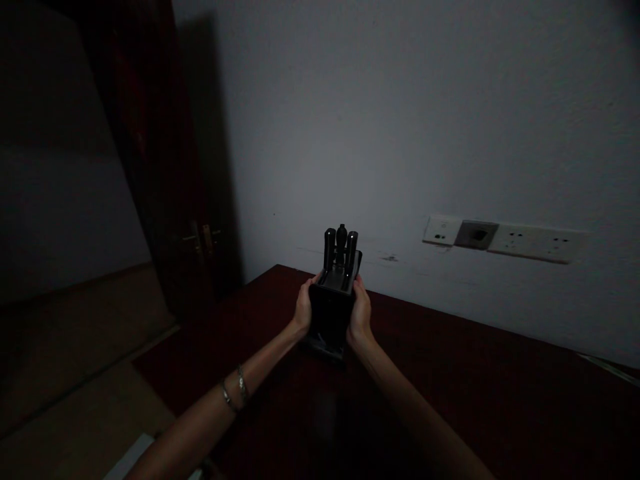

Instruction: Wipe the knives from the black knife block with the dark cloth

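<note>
A black knife block (330,317) is at the middle of the view, on or just above the dark red table (430,360). Several black handles (341,247) stick up from its top. My left hand (303,307) presses against the block's left side, and my right hand (361,310) grips its right side. Most of the fingers are hidden behind the block. Two bracelets (234,389) circle my left forearm. In this dim light I cannot tell whether the block's base touches the tabletop.
A pale wall (350,133) rises behind the table, with a row of sockets and switches (505,239) at the right. To the left stands a dark door (165,173) with a metal handle (207,238). A pale flat object (131,457) shows at lower left.
</note>
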`<state>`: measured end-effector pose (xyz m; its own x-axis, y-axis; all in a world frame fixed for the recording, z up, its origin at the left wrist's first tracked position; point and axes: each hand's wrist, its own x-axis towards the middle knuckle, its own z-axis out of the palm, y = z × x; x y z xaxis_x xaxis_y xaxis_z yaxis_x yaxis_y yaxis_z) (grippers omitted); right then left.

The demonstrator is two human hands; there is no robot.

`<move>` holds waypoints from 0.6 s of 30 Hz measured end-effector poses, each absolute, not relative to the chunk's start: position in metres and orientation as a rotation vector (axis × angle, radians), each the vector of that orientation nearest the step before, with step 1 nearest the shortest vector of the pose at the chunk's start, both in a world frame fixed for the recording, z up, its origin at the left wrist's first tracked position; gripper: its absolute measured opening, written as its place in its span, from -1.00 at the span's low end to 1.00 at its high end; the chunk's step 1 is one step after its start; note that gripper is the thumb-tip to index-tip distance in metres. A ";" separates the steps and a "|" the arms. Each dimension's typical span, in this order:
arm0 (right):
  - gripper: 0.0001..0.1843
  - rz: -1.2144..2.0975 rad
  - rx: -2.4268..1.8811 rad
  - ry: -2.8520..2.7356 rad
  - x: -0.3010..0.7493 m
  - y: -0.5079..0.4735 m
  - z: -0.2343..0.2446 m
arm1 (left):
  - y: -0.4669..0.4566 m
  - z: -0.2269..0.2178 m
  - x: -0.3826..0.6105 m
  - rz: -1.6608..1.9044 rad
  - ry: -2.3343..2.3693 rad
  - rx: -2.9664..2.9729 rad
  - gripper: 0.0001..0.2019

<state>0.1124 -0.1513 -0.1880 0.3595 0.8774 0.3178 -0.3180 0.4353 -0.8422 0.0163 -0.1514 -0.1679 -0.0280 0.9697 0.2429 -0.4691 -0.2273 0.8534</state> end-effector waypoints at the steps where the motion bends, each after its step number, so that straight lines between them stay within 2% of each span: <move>1: -0.35 0.884 -0.767 -0.830 0.102 -0.148 -0.187 | -0.150 -0.166 0.007 1.566 0.723 0.989 -0.61; 13: -0.32 0.932 -0.794 -0.640 0.046 -0.124 -0.199 | -0.130 -0.175 -0.044 1.642 0.878 0.787 -0.75; 18: -0.33 0.930 -0.829 -0.621 0.041 -0.115 -0.209 | -0.121 -0.186 -0.048 1.586 0.824 0.771 -0.71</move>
